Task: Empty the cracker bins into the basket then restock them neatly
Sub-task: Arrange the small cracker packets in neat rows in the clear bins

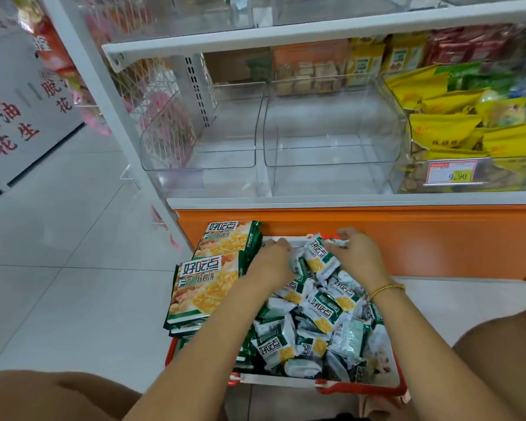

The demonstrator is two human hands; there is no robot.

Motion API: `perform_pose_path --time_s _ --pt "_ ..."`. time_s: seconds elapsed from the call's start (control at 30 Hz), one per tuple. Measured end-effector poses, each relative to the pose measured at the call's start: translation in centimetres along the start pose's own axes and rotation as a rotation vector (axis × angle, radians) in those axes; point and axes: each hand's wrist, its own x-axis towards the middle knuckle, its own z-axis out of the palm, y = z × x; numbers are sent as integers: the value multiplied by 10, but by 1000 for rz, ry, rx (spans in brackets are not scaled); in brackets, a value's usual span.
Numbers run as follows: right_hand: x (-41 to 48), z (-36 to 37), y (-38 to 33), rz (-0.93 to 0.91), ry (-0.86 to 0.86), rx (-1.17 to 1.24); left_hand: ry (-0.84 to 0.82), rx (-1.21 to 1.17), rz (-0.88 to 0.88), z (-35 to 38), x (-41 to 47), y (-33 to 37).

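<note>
looking down from head height in a shop aisle. mid-frame, on a white shelf [346, 200], two clear bins side by side, left bin [225, 132] and right bin [328, 132], both bare of stock. to the right of them, another bin heaped with yellow bags [456, 126] behind a price tag [456, 174].

lower centre, on pale floor tiles, a red basket [362, 388], crammed with small packets [319, 256] in green and white wrappers. large packs [207, 284] of the same brand stacked flat along its left side.

both forearms reaching forward from the bottom edge, converging at the far end of the basket, just below the orange shelf base [407, 238]. left hand [271, 259] palm down, fingers bent into the pile, tips buried, so cannot tell whether gripping anything. right hand [356, 256], gold bracelet [386, 289] at the wrist, fingers curled round the tops of a few small packets, thumb side turned toward the left hand.

likely step: emptying done, restocking beginning with a two-handed scoop. to do it well: draw both hands together beneath a modest bunch, not a heap. lift straight up, clear of the basket rim. carry to one bin and lay wrappers face up in rows, back to front. keep the large packs for the other bin. watch for slippery film sliding out between the palms.
</note>
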Motion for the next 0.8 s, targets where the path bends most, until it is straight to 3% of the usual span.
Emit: perform_pose_path --time_s 0.17,0.27,0.53,0.7,0.8 --pt "-8 12 6 41 -146 -44 -133 78 -177 7 16 -8" --pt "-11 21 6 57 -177 -51 -175 65 -146 12 10 -7" --pt "-5 11 6 166 -115 236 -231 134 -27 15 1 -6" --pt "-9 -24 4 124 -7 578 -94 -105 39 8 -2 -8" --pt "-11 -43 3 139 -84 654 38 -403 11 3 -4 -5"
